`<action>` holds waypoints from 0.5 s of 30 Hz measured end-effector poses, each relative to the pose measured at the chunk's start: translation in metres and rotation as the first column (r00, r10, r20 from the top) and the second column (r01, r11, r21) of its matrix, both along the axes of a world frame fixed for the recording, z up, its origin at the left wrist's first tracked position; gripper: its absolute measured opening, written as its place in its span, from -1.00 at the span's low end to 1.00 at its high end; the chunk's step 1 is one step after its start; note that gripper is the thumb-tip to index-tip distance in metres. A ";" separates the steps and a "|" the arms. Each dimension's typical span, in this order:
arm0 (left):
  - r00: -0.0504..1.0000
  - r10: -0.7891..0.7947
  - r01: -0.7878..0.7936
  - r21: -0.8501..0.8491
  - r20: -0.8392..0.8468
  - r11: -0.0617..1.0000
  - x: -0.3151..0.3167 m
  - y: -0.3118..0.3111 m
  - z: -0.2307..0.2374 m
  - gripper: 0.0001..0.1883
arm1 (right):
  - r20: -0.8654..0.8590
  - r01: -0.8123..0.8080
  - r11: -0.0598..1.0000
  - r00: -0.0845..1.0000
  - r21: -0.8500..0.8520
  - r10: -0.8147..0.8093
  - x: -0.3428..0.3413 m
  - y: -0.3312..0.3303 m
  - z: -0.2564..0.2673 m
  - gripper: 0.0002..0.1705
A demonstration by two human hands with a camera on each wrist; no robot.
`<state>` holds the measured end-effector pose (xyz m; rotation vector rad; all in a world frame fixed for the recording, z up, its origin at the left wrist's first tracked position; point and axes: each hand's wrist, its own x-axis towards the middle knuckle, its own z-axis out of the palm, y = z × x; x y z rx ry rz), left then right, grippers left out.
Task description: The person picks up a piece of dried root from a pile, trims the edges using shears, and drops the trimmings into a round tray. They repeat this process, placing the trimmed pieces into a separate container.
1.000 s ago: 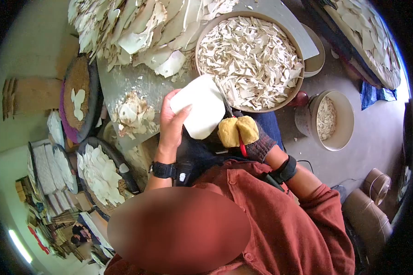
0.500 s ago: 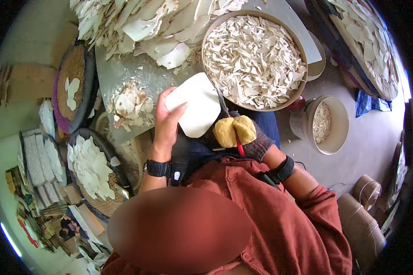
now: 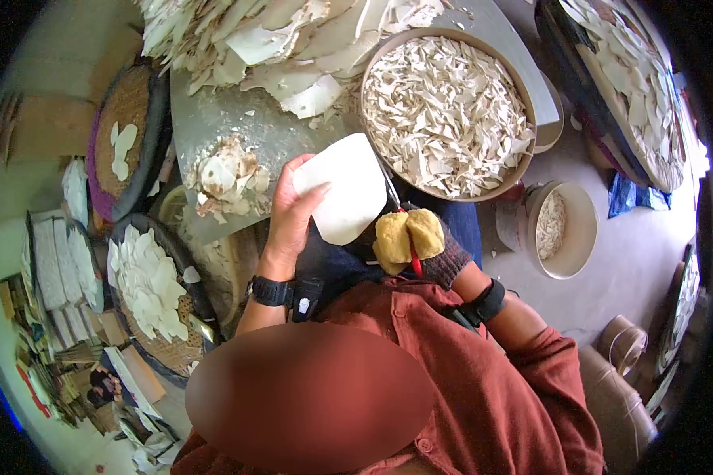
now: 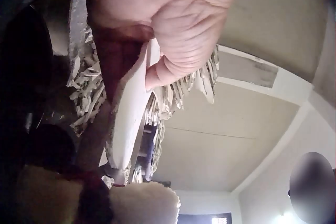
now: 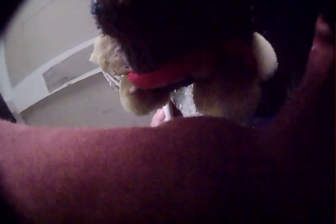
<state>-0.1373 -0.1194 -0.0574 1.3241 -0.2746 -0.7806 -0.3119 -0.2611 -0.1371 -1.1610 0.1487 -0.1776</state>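
Note:
My bare left hand (image 3: 287, 212) pinches a thin white flat piece (image 3: 342, 188) with rounded corners, thumb on top and fingers beneath. In the left wrist view this white piece (image 4: 128, 116) shows nearly edge-on. My right hand (image 3: 456, 257), in a dark knitted glove, grips scissors (image 3: 416, 261) with red handles wrapped in thick yellow foam (image 3: 428, 232). Their metal blades lie along the right edge of the white piece. Most of the right fingers are hidden behind the foam; the right wrist view is dark, with a red handle (image 5: 152, 79) showing.
Beyond the hands a round tray (image 3: 523, 170) holds white offcuts on a metal table (image 3: 293, 141). A tall stack of pale sheets (image 3: 277, 39) and a small heap of scraps (image 3: 228, 178) sit there too. A bucket (image 3: 582, 237) stands right, round baskets (image 3: 194, 336) left.
The head view has shifted a little, so the tray appears further right. The scissors' blades show more plainly beside the white piece, which has turned slightly. Both hands keep their hold.

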 end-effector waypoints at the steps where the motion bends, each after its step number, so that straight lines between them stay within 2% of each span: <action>1: 1.000 0.002 -0.002 -0.005 -0.004 1.000 0.001 0.001 0.003 -0.51 | 0.127 0.142 0.870 0.988 -0.473 -0.092 -0.002 -0.001 0.000 -0.84; 2: 0.999 -0.026 0.025 0.030 0.024 0.999 0.005 0.005 -0.003 -0.49 | 0.304 0.310 0.525 0.947 -0.793 -0.100 0.000 0.000 0.001 -0.84; 4: 0.989 -0.139 0.133 0.104 0.052 0.986 0.008 0.011 0.001 -0.46 | 0.307 0.278 0.596 0.950 -0.753 -0.056 0.003 -0.010 -0.001 -0.78; 5: 0.983 -0.142 0.133 0.084 0.113 0.988 0.010 0.012 -0.001 -0.47 | 0.304 0.253 0.633 0.952 -0.732 -0.029 0.004 -0.011 -0.005 -0.75; 6: 0.974 -0.194 0.185 0.087 0.119 0.979 0.016 0.014 0.002 -0.48 | 0.270 0.209 0.651 0.963 -0.729 -0.007 0.002 -0.009 -0.011 -0.72; 7: 0.969 -0.211 0.198 0.108 0.125 0.974 0.021 0.017 0.005 -0.48 | 0.153 0.104 0.613 0.988 -0.783 0.028 -0.002 -0.006 -0.021 -0.69; 10: 0.969 -0.243 0.245 0.055 -0.042 0.968 0.028 0.024 0.014 -0.48 | -0.114 -0.173 0.817 0.985 -0.551 0.132 -0.001 -0.003 -0.007 -0.74; 12: 0.960 -0.278 0.278 0.037 0.002 0.960 0.033 0.033 0.023 -0.44 | -0.233 -0.282 0.898 0.949 -0.338 0.210 0.000 0.000 -0.015 -0.78; 13: 0.947 -0.311 0.303 0.105 0.083 0.947 0.042 0.044 0.030 -0.43 | -0.306 -0.242 0.970 0.922 0.030 0.239 -0.003 0.003 -0.049 -0.80; 14: 0.923 -0.289 0.243 0.200 0.254 0.949 0.059 0.061 0.032 -0.47 | -0.274 -0.172 0.978 0.941 0.120 0.199 -0.006 0.001 -0.023 -0.80; 15: 0.950 -0.194 0.091 0.373 0.247 0.923 0.081 0.079 0.048 -0.53 | -0.243 -0.106 0.972 0.957 0.210 0.157 -0.008 0.000 0.002 -0.80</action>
